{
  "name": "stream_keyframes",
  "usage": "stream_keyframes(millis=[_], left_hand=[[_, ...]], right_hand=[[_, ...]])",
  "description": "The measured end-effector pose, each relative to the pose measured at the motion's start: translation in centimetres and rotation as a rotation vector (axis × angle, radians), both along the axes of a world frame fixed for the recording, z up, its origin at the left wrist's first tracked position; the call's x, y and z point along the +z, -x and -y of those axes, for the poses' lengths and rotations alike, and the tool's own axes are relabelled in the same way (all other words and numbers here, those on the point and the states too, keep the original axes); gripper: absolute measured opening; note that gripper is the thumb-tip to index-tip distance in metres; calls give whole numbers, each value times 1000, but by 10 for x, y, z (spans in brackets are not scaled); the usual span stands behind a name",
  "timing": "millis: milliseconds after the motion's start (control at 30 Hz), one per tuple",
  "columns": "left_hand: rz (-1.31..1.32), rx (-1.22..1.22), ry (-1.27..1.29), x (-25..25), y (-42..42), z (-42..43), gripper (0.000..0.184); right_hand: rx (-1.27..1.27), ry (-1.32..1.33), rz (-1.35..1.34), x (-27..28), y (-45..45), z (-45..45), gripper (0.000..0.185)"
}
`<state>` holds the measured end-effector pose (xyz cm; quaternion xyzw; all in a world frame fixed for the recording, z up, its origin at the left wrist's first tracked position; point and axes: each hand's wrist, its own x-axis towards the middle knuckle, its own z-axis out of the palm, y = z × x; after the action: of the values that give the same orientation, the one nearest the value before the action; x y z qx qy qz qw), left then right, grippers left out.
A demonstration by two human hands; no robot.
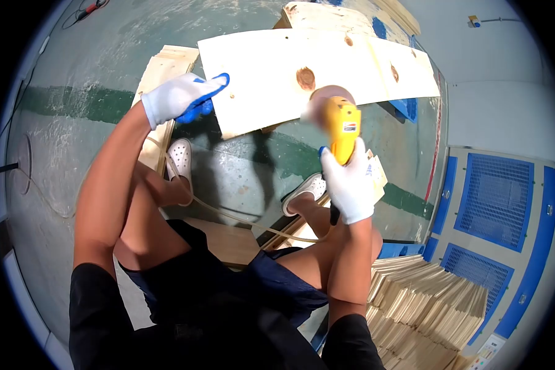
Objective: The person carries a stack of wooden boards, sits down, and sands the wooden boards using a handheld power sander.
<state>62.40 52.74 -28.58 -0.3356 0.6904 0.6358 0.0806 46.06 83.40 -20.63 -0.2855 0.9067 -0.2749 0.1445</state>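
My right hand [351, 185], in a white glove with blue fingertips, grips a yellow angle grinder [342, 129]. The grinder's round disc [332, 94] is blurred and lies over the lower edge of a pale wooden board [259, 68]; whether it touches the wood I cannot tell. At the board's left end, my left hand [188, 98] wears a matching glove. Its thumb rests over the board's face while the other fingers curl at the edge. Dark knots mark the board, the largest [305, 78] close to the disc.
Stacked boards [160, 74] stand left of the work, and another piece [327, 17] lies behind it. A pale hose [228, 216] runs across my legs. Many thin boards [425, 302] are piled at my lower right, beside a cabinet with blue grilles [493, 197].
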Motion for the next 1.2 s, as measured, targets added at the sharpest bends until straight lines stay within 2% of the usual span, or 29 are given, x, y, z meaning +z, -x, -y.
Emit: stream_keyframes(millis=[167, 233, 300, 333, 367, 500, 567, 600, 700, 767, 800, 833, 900, 967, 1000, 1100, 1167, 1200], left_hand=[[-25, 17, -14, -1, 2, -5, 69], [-17, -1, 4, 0, 2, -4, 68], [-15, -1, 11, -1, 0, -5, 68], [6, -17, 28, -1, 1, -4, 68], [27, -33, 49, 1, 2, -4, 68], [-52, -37, 52, 4, 4, -12, 73], [-25, -49, 66, 6, 4, -11, 74], [-30, -50, 59, 7, 3, -11, 74], [-41, -61, 78, 4, 5, -12, 73], [-55, -32, 109, 4, 2, -9, 73], [-58, -21, 64, 7, 1, -7, 70], [-63, -16, 20, 11, 1, -7, 67], [-68, -52, 39, 17, 1, -9, 67], [-96, -40, 30, 13, 3, -10, 67], [-98, -49, 32, 12, 4, -9, 67], [-63, -64, 31, 11, 7, -10, 68], [-21, -24, 57, 10, 7, -11, 69], [-11, -27, 58, 7, 7, -10, 71]], right_hand=[[324, 38, 132, 2, -48, 9, 32], [330, 39, 187, 0, -50, 10, 34], [219, 25, -22, 1, -42, 11, 34], [123, -65, -29, 7, -36, 12, 33], [59, -2, -12, 6, -32, 12, 32], [185, -25, -130, 0, -41, 2, 32], [397, 87, -63, 0, -59, 8, 32], [409, 55, -42, 0, -69, 12, 32], [385, 31, 16, 2, -70, 12, 35], [275, 27, -23, 1, -58, 11, 34], [173, -55, -17, 6, -54, 11, 31], [141, 14, -39, 1, -48, 11, 30], [131, -19, -37, 0, -43, 5, 30], [270, -6, -19, 8, -52, 6, 31], [329, 86, 95, 1, -55, 6, 32], [410, 26, 177, 0, -62, 3, 36], [297, -4, 189, 6, -55, 0, 37], [256, -2, 22, -4, -44, -8, 37]])
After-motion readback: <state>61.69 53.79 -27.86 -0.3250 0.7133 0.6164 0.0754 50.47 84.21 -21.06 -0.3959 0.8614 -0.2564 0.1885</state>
